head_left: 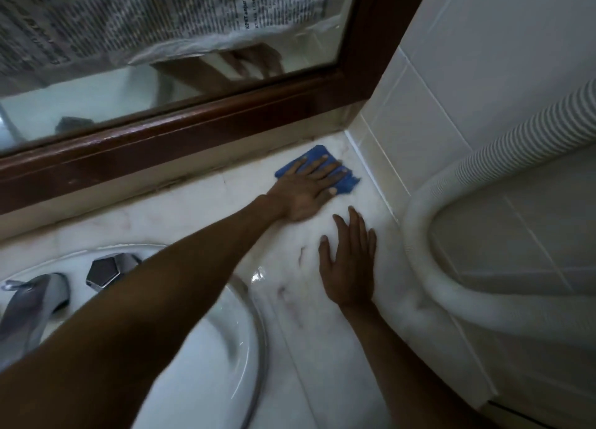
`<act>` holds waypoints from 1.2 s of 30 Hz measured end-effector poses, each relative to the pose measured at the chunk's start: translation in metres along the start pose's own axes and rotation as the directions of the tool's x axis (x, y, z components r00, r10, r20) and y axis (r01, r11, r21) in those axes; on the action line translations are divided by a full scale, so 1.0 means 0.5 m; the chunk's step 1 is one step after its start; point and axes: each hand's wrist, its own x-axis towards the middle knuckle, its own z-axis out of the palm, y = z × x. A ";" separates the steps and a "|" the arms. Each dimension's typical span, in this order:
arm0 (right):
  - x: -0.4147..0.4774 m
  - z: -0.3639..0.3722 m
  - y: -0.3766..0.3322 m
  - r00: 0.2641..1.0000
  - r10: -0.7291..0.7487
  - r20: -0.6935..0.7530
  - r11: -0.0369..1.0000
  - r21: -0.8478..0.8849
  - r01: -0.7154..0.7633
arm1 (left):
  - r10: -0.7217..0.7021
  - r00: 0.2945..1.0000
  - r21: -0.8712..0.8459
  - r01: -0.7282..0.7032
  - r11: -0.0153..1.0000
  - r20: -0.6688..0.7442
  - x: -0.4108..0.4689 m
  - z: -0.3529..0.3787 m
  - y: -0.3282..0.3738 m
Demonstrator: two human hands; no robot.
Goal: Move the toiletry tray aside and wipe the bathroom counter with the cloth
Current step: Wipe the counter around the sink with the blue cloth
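A blue cloth [314, 157] lies flat on the white marble counter [200, 202] in the far right corner, close to the mirror frame and the tiled wall. My left hand [304, 191] presses on it with straight, spread fingers, the arm reaching across the basin. My right hand [350, 260] rests flat on the bare counter just in front of the cloth, holding nothing. No toiletry tray shows in this view.
A white basin [222, 341] with a chrome tap [29, 302] and a chrome knob [104, 270] sits at the left. A wood-framed mirror [180, 118] backs the counter. A ribbed white hose [516, 141] loops along the tiled wall [419, 105] at the right.
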 end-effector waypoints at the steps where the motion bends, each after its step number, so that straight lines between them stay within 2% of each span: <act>1: 0.000 -0.002 -0.001 1.000 0.000 0.004 1.000 0.004 0.000 | -0.016 1.000 0.016 0.017 1.000 -0.006 -0.015 -0.010 -0.027; 4: -0.003 -0.007 -0.001 1.000 -0.004 0.025 1.000 0.017 0.004 | -0.159 0.986 0.044 0.161 0.986 -0.042 -0.034 -0.026 -0.070; 7: -0.003 -0.017 -0.004 0.999 -0.001 0.050 0.999 0.043 -0.001 | -0.277 0.953 0.037 0.283 0.958 -0.125 -0.054 0.005 -0.025; 11: -0.001 -0.042 -0.007 0.996 -0.019 0.091 0.997 0.076 0.012 | -0.229 0.961 0.022 0.235 0.972 -0.158 -0.159 0.055 0.042; 14: -0.007 -0.074 0.016 0.984 -0.051 0.173 0.999 0.000 0.052 | -0.202 0.966 0.046 0.212 0.976 -0.160 -0.256 0.083 0.051; 17: -0.040 -0.108 0.051 0.965 -0.014 0.261 0.997 -0.066 0.032 | -0.220 0.966 0.065 0.230 0.971 -0.137 -0.284 0.084 0.042; 19: -0.072 -0.127 0.069 0.955 0.001 0.296 0.996 -0.081 0.024 | -0.354 0.923 0.011 0.360 0.933 -0.153 -0.258 0.071 0.048; 21: -0.102 -0.146 0.086 0.944 0.002 0.329 0.997 -0.068 0.022 | -0.527 0.827 -0.093 0.519 0.850 -0.196 -0.233 0.079 0.084; 23: -0.132 -0.164 0.103 0.933 -0.002 0.359 0.998 -0.060 0.025 | -0.606 0.761 -0.146 0.589 0.795 -0.232 -0.234 0.113 0.148; 30: -0.235 -0.232 0.145 0.915 -0.018 0.403 0.999 -0.023 0.030 | -0.398 0.891 -0.087 0.389 0.917 -0.220 -0.414 0.262 0.399; 36: -0.339 -0.268 0.169 0.903 -0.070 0.424 0.997 -0.010 0.082 | -0.379 0.912 -0.051 0.376 0.925 -0.156 -0.575 0.319 0.483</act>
